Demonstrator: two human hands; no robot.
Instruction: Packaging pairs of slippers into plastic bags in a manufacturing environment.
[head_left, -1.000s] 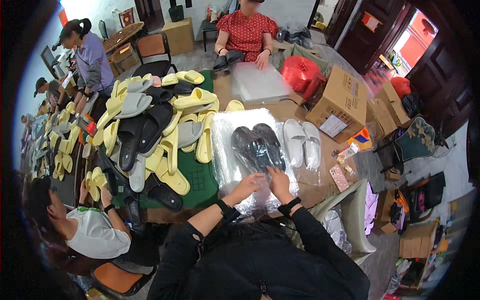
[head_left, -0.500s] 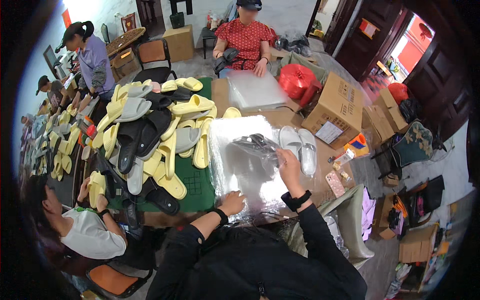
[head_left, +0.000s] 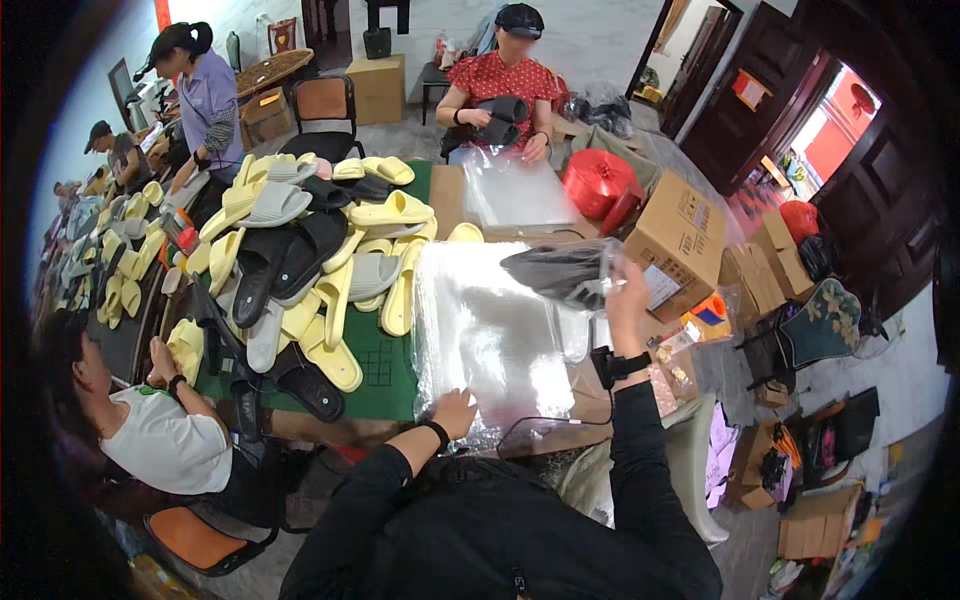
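Note:
My right hand (head_left: 628, 295) grips one end of a clear plastic bag with black slippers (head_left: 560, 275) inside, held above the right side of the bag stack. The stack of shiny clear plastic bags (head_left: 480, 330) lies flat in front of me. My left hand (head_left: 453, 412) rests on its near left edge, fingers lying on the plastic with nothing held. Light grey slippers (head_left: 574, 335) lie beside the stack, partly hidden under the raised bag and behind my right hand.
Yellow, grey and black slippers (head_left: 330, 290) are heaped on a green mat (head_left: 385, 385) at left. Red twine (head_left: 598, 185) and a cardboard box (head_left: 680, 225) stand at the far right. Across the table a person (head_left: 505, 90) holds black slippers; another person (head_left: 160, 440) sits at left with a yellow one.
My right hand has moved right and up, carrying the bagged black slippers off the middle of the stack toward the cardboard box. My left hand has shifted slightly left and nearer.

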